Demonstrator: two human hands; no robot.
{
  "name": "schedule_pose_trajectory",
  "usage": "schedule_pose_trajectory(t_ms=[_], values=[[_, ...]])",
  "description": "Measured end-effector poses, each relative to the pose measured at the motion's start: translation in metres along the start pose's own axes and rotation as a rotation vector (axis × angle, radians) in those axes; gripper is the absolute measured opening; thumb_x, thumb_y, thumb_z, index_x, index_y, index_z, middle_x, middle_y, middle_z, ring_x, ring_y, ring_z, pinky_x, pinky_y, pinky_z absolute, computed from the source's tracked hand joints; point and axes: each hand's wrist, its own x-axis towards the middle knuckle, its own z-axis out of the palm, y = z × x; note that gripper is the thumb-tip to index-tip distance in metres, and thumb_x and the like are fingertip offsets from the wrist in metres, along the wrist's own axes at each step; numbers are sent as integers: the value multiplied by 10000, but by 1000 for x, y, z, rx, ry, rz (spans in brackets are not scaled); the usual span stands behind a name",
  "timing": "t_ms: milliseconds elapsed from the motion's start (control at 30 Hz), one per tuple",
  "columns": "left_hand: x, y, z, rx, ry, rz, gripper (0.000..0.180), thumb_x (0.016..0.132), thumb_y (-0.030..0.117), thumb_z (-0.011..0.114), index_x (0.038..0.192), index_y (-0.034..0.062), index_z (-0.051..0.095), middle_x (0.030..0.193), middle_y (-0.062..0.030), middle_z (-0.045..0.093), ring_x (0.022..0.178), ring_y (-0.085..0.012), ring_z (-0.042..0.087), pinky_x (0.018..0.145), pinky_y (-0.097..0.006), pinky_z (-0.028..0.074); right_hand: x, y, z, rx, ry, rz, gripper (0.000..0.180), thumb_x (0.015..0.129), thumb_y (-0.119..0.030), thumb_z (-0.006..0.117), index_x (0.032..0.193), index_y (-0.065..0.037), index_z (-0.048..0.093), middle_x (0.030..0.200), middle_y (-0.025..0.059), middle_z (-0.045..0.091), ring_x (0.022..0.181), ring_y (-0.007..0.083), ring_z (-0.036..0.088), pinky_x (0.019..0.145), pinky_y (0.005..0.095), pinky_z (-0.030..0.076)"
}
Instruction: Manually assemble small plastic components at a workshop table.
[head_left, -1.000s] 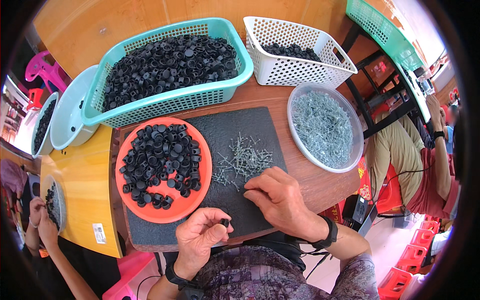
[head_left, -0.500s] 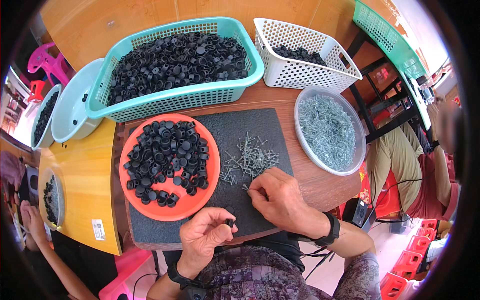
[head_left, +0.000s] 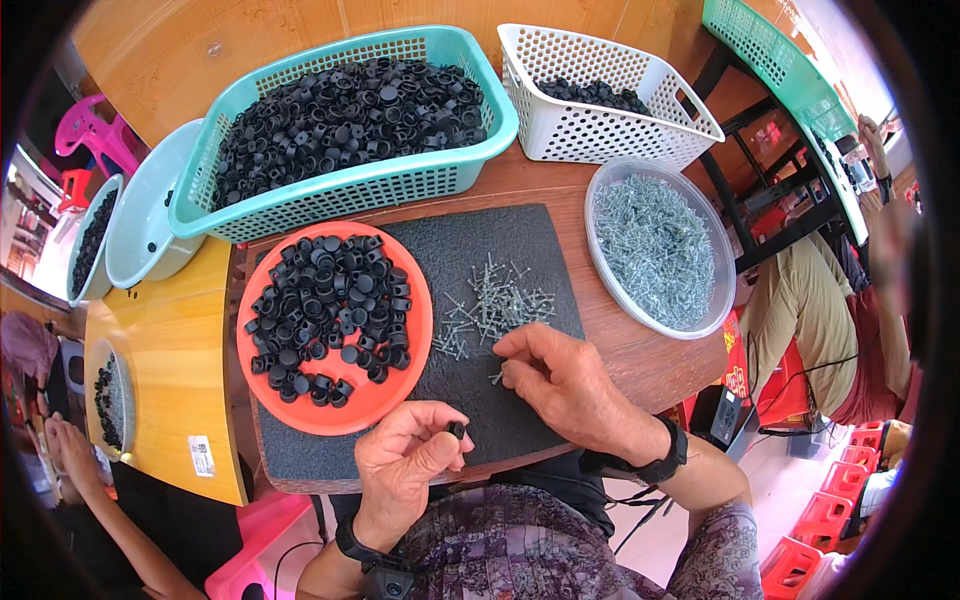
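Beyond the left hand (head_left: pixel 408 465) rises wood panelling (head_left: pixel 420 14), with a yellow table (head_left: pixel 180 350) and, farther off, a pink chair (head_left: pixel 90 130) to that hand's left, while right of the right hand (head_left: pixel 565 385) stand a black frame (head_left: pixel 750 115) and red stools (head_left: pixel 825 516) on pale floor (head_left: pixel 765 498).

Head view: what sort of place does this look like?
Probably a small hand-assembly workshop: a turquoise perforated plastic basket heaped with small black plastic parts, a round translucent plastic tub of thin silvery metal fasteners, and another person's hand beside a yellow wooden table.
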Motion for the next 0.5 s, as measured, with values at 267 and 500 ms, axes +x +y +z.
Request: schedule_pose_trajectory(t_ms=[267,500], values=[[4,1,12,103,54,72,352,820,238,695,967,-54,566,813,-117,624,629,-119,572,580,-217,476,1,0,-4,167,-10,117,188,840,-42,568,986,63,513,667,171,611,625,277,638,568,341,482],[8,3,21,214,100,209,311,860,218,648,1000,-40,546,889,-112,627,703,-121,590,632,-215,473,9,-4,-7,280,-41,192,216,843,-68,574,997,70,514,675,141,624,627,181,627,555,306,478]])
